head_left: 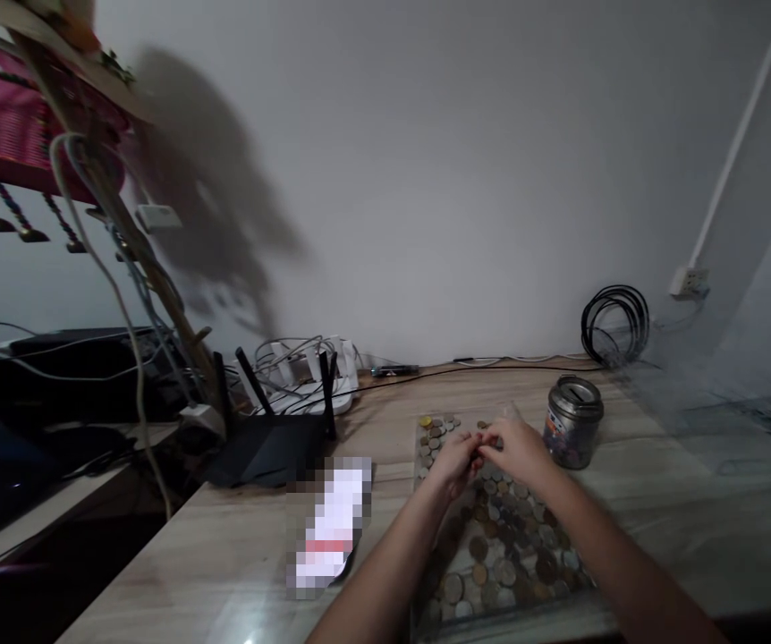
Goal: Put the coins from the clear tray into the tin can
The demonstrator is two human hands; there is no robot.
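Coins (pixel 504 571) below, left hand (pixel 457 461) meeting right hand (pixel 517 449)

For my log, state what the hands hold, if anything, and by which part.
Cannot be told: left hand and right hand meet at the fingers, hiding anything between.

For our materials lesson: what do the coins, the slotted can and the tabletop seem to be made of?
Coins: metal, by their dull silvery and brassy colours. Slotted can: probably metal, given its shiny grey rim. Tabletop: wood or wood-look laminate, with streaky grain and a glossy reflection.
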